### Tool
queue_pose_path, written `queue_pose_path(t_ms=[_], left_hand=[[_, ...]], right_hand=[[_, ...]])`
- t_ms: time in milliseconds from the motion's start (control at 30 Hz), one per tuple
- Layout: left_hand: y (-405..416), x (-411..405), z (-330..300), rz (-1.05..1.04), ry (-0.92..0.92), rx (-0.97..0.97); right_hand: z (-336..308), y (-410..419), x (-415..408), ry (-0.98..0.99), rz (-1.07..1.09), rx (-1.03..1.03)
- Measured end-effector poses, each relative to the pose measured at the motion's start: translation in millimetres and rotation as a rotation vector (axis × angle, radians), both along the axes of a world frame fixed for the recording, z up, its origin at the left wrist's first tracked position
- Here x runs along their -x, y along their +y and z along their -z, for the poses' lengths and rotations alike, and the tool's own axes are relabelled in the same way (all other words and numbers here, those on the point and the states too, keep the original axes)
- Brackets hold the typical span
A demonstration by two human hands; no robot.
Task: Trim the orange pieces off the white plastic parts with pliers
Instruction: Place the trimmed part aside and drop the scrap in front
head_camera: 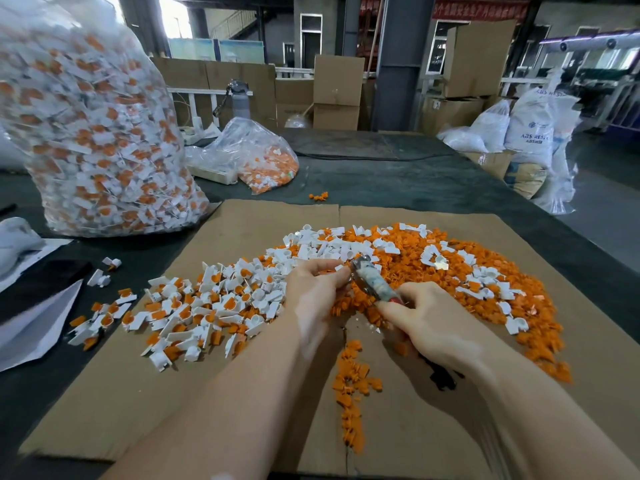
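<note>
My left hand pinches a small white plastic part at its fingertips, mostly hidden by the fingers. My right hand grips the handles of the pliers, whose metal jaws meet the part. A heap of white parts with orange pieces attached lies to the left on the cardboard sheet. A wide pile of cut orange pieces mixed with trimmed white parts spreads behind and to the right of my hands. A thin trail of orange pieces runs toward me.
A tall clear bag of untrimmed parts stands at the back left. A smaller clear bag lies behind the cardboard. White paper sheets sit at the left edge. Cardboard boxes and white sacks stand beyond the dark table.
</note>
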State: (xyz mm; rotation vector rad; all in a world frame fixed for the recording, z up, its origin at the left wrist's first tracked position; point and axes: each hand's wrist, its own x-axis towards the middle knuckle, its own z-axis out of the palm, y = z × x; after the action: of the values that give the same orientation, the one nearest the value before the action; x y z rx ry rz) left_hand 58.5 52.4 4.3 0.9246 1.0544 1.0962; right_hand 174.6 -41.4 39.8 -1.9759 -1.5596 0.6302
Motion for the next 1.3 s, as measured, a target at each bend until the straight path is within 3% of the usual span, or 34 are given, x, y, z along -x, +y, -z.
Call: queue_pose_path(t_ms=[233,400,600,667,833,1167,1300], left_hand=[[-7.0,11.7,8.3,0.019,0.027,-0.053],[-16.6,18.7,25.4,0.133,0.364,-0.343],[-16.4,19.3,29.6,0.15,0.495,-0.405],[-16.5,19.0,30.5,0.154,0.572,-0.454],[-17.8,18.6,28.8,0.167,0.632,-0.513],[-19.1,18.3,28.8,0.173,0.646,-0.531],[-23.5,23.0,28.8,0.297,0.445,-0.503]], right_hand=[[23.4,-3.4,-14.0,-0.034,0.102,-0.124],[40.5,3.7,-33.2,-0.517,0.312,-0.151],[55.6,7.5,-40.7,-0.839,0.329,-0.057],[56.1,7.8,-34.6,-0.793,0.289,-0.192],[60.5,9.2,-2.8,-0.447,-0.052,-0.626],[60.7,13.7,4.4,-0.416,-0.169,-0.709],[61.1,12.6,5.4,-0.375,-0.113,-0.724]])
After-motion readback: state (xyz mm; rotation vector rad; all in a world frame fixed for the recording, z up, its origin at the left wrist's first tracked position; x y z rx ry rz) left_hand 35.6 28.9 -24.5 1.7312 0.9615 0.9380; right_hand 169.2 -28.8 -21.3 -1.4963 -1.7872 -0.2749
